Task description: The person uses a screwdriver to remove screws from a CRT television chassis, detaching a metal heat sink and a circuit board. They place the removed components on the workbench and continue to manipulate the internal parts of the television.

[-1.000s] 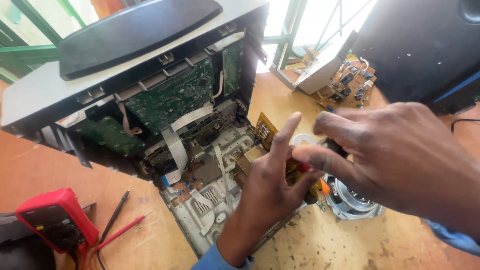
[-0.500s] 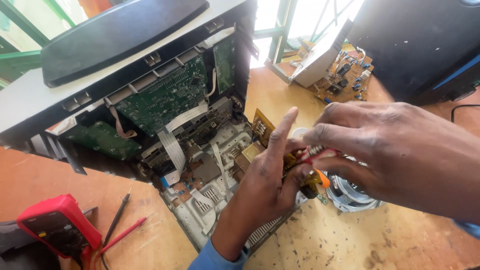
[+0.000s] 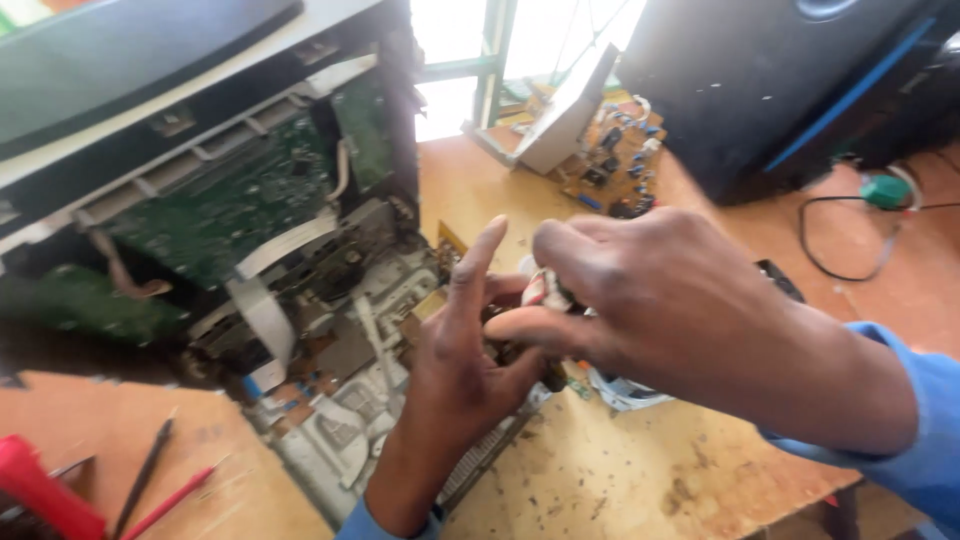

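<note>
**benchrat:** while both hands are up over the open unit, can you tell what's actually being held?

**solderfan:** sort of. the left hand (image 3: 455, 365) comes up from the bottom edge, palm side toward the small part (image 3: 538, 288), index finger sticking straight up and the other fingers curled in around it. the right hand (image 3: 650, 300) reaches in from the right, blue sleeve, with its thumb and fingertips pinched down on the same bit. so the part sits between the two hands, right at the right hand's fingertips and against the left palm.

**benchrat:** what is the part?

**solderfan:** too blurry and mostly hidden. i see a bit of white and red poking out between the fingers, with something brownish under it. can't say more.

**benchrat:** where's all that relative to the chassis?

**solderfan:** just right of the opened device (image 3: 250, 230), near its lower right corner, above the wooden table (image 3: 620, 480). inside there's a green circuit board (image 3: 235, 195) and a white ribbon cable (image 3: 265, 300). behind the hands a loose brown board (image 3: 610, 160) lies on the table next to a black speaker cabinet (image 3: 780, 90). bottom left has a red meter (image 3: 40, 495) and two probes (image 3: 150, 480), well apart from both hands.
</note>
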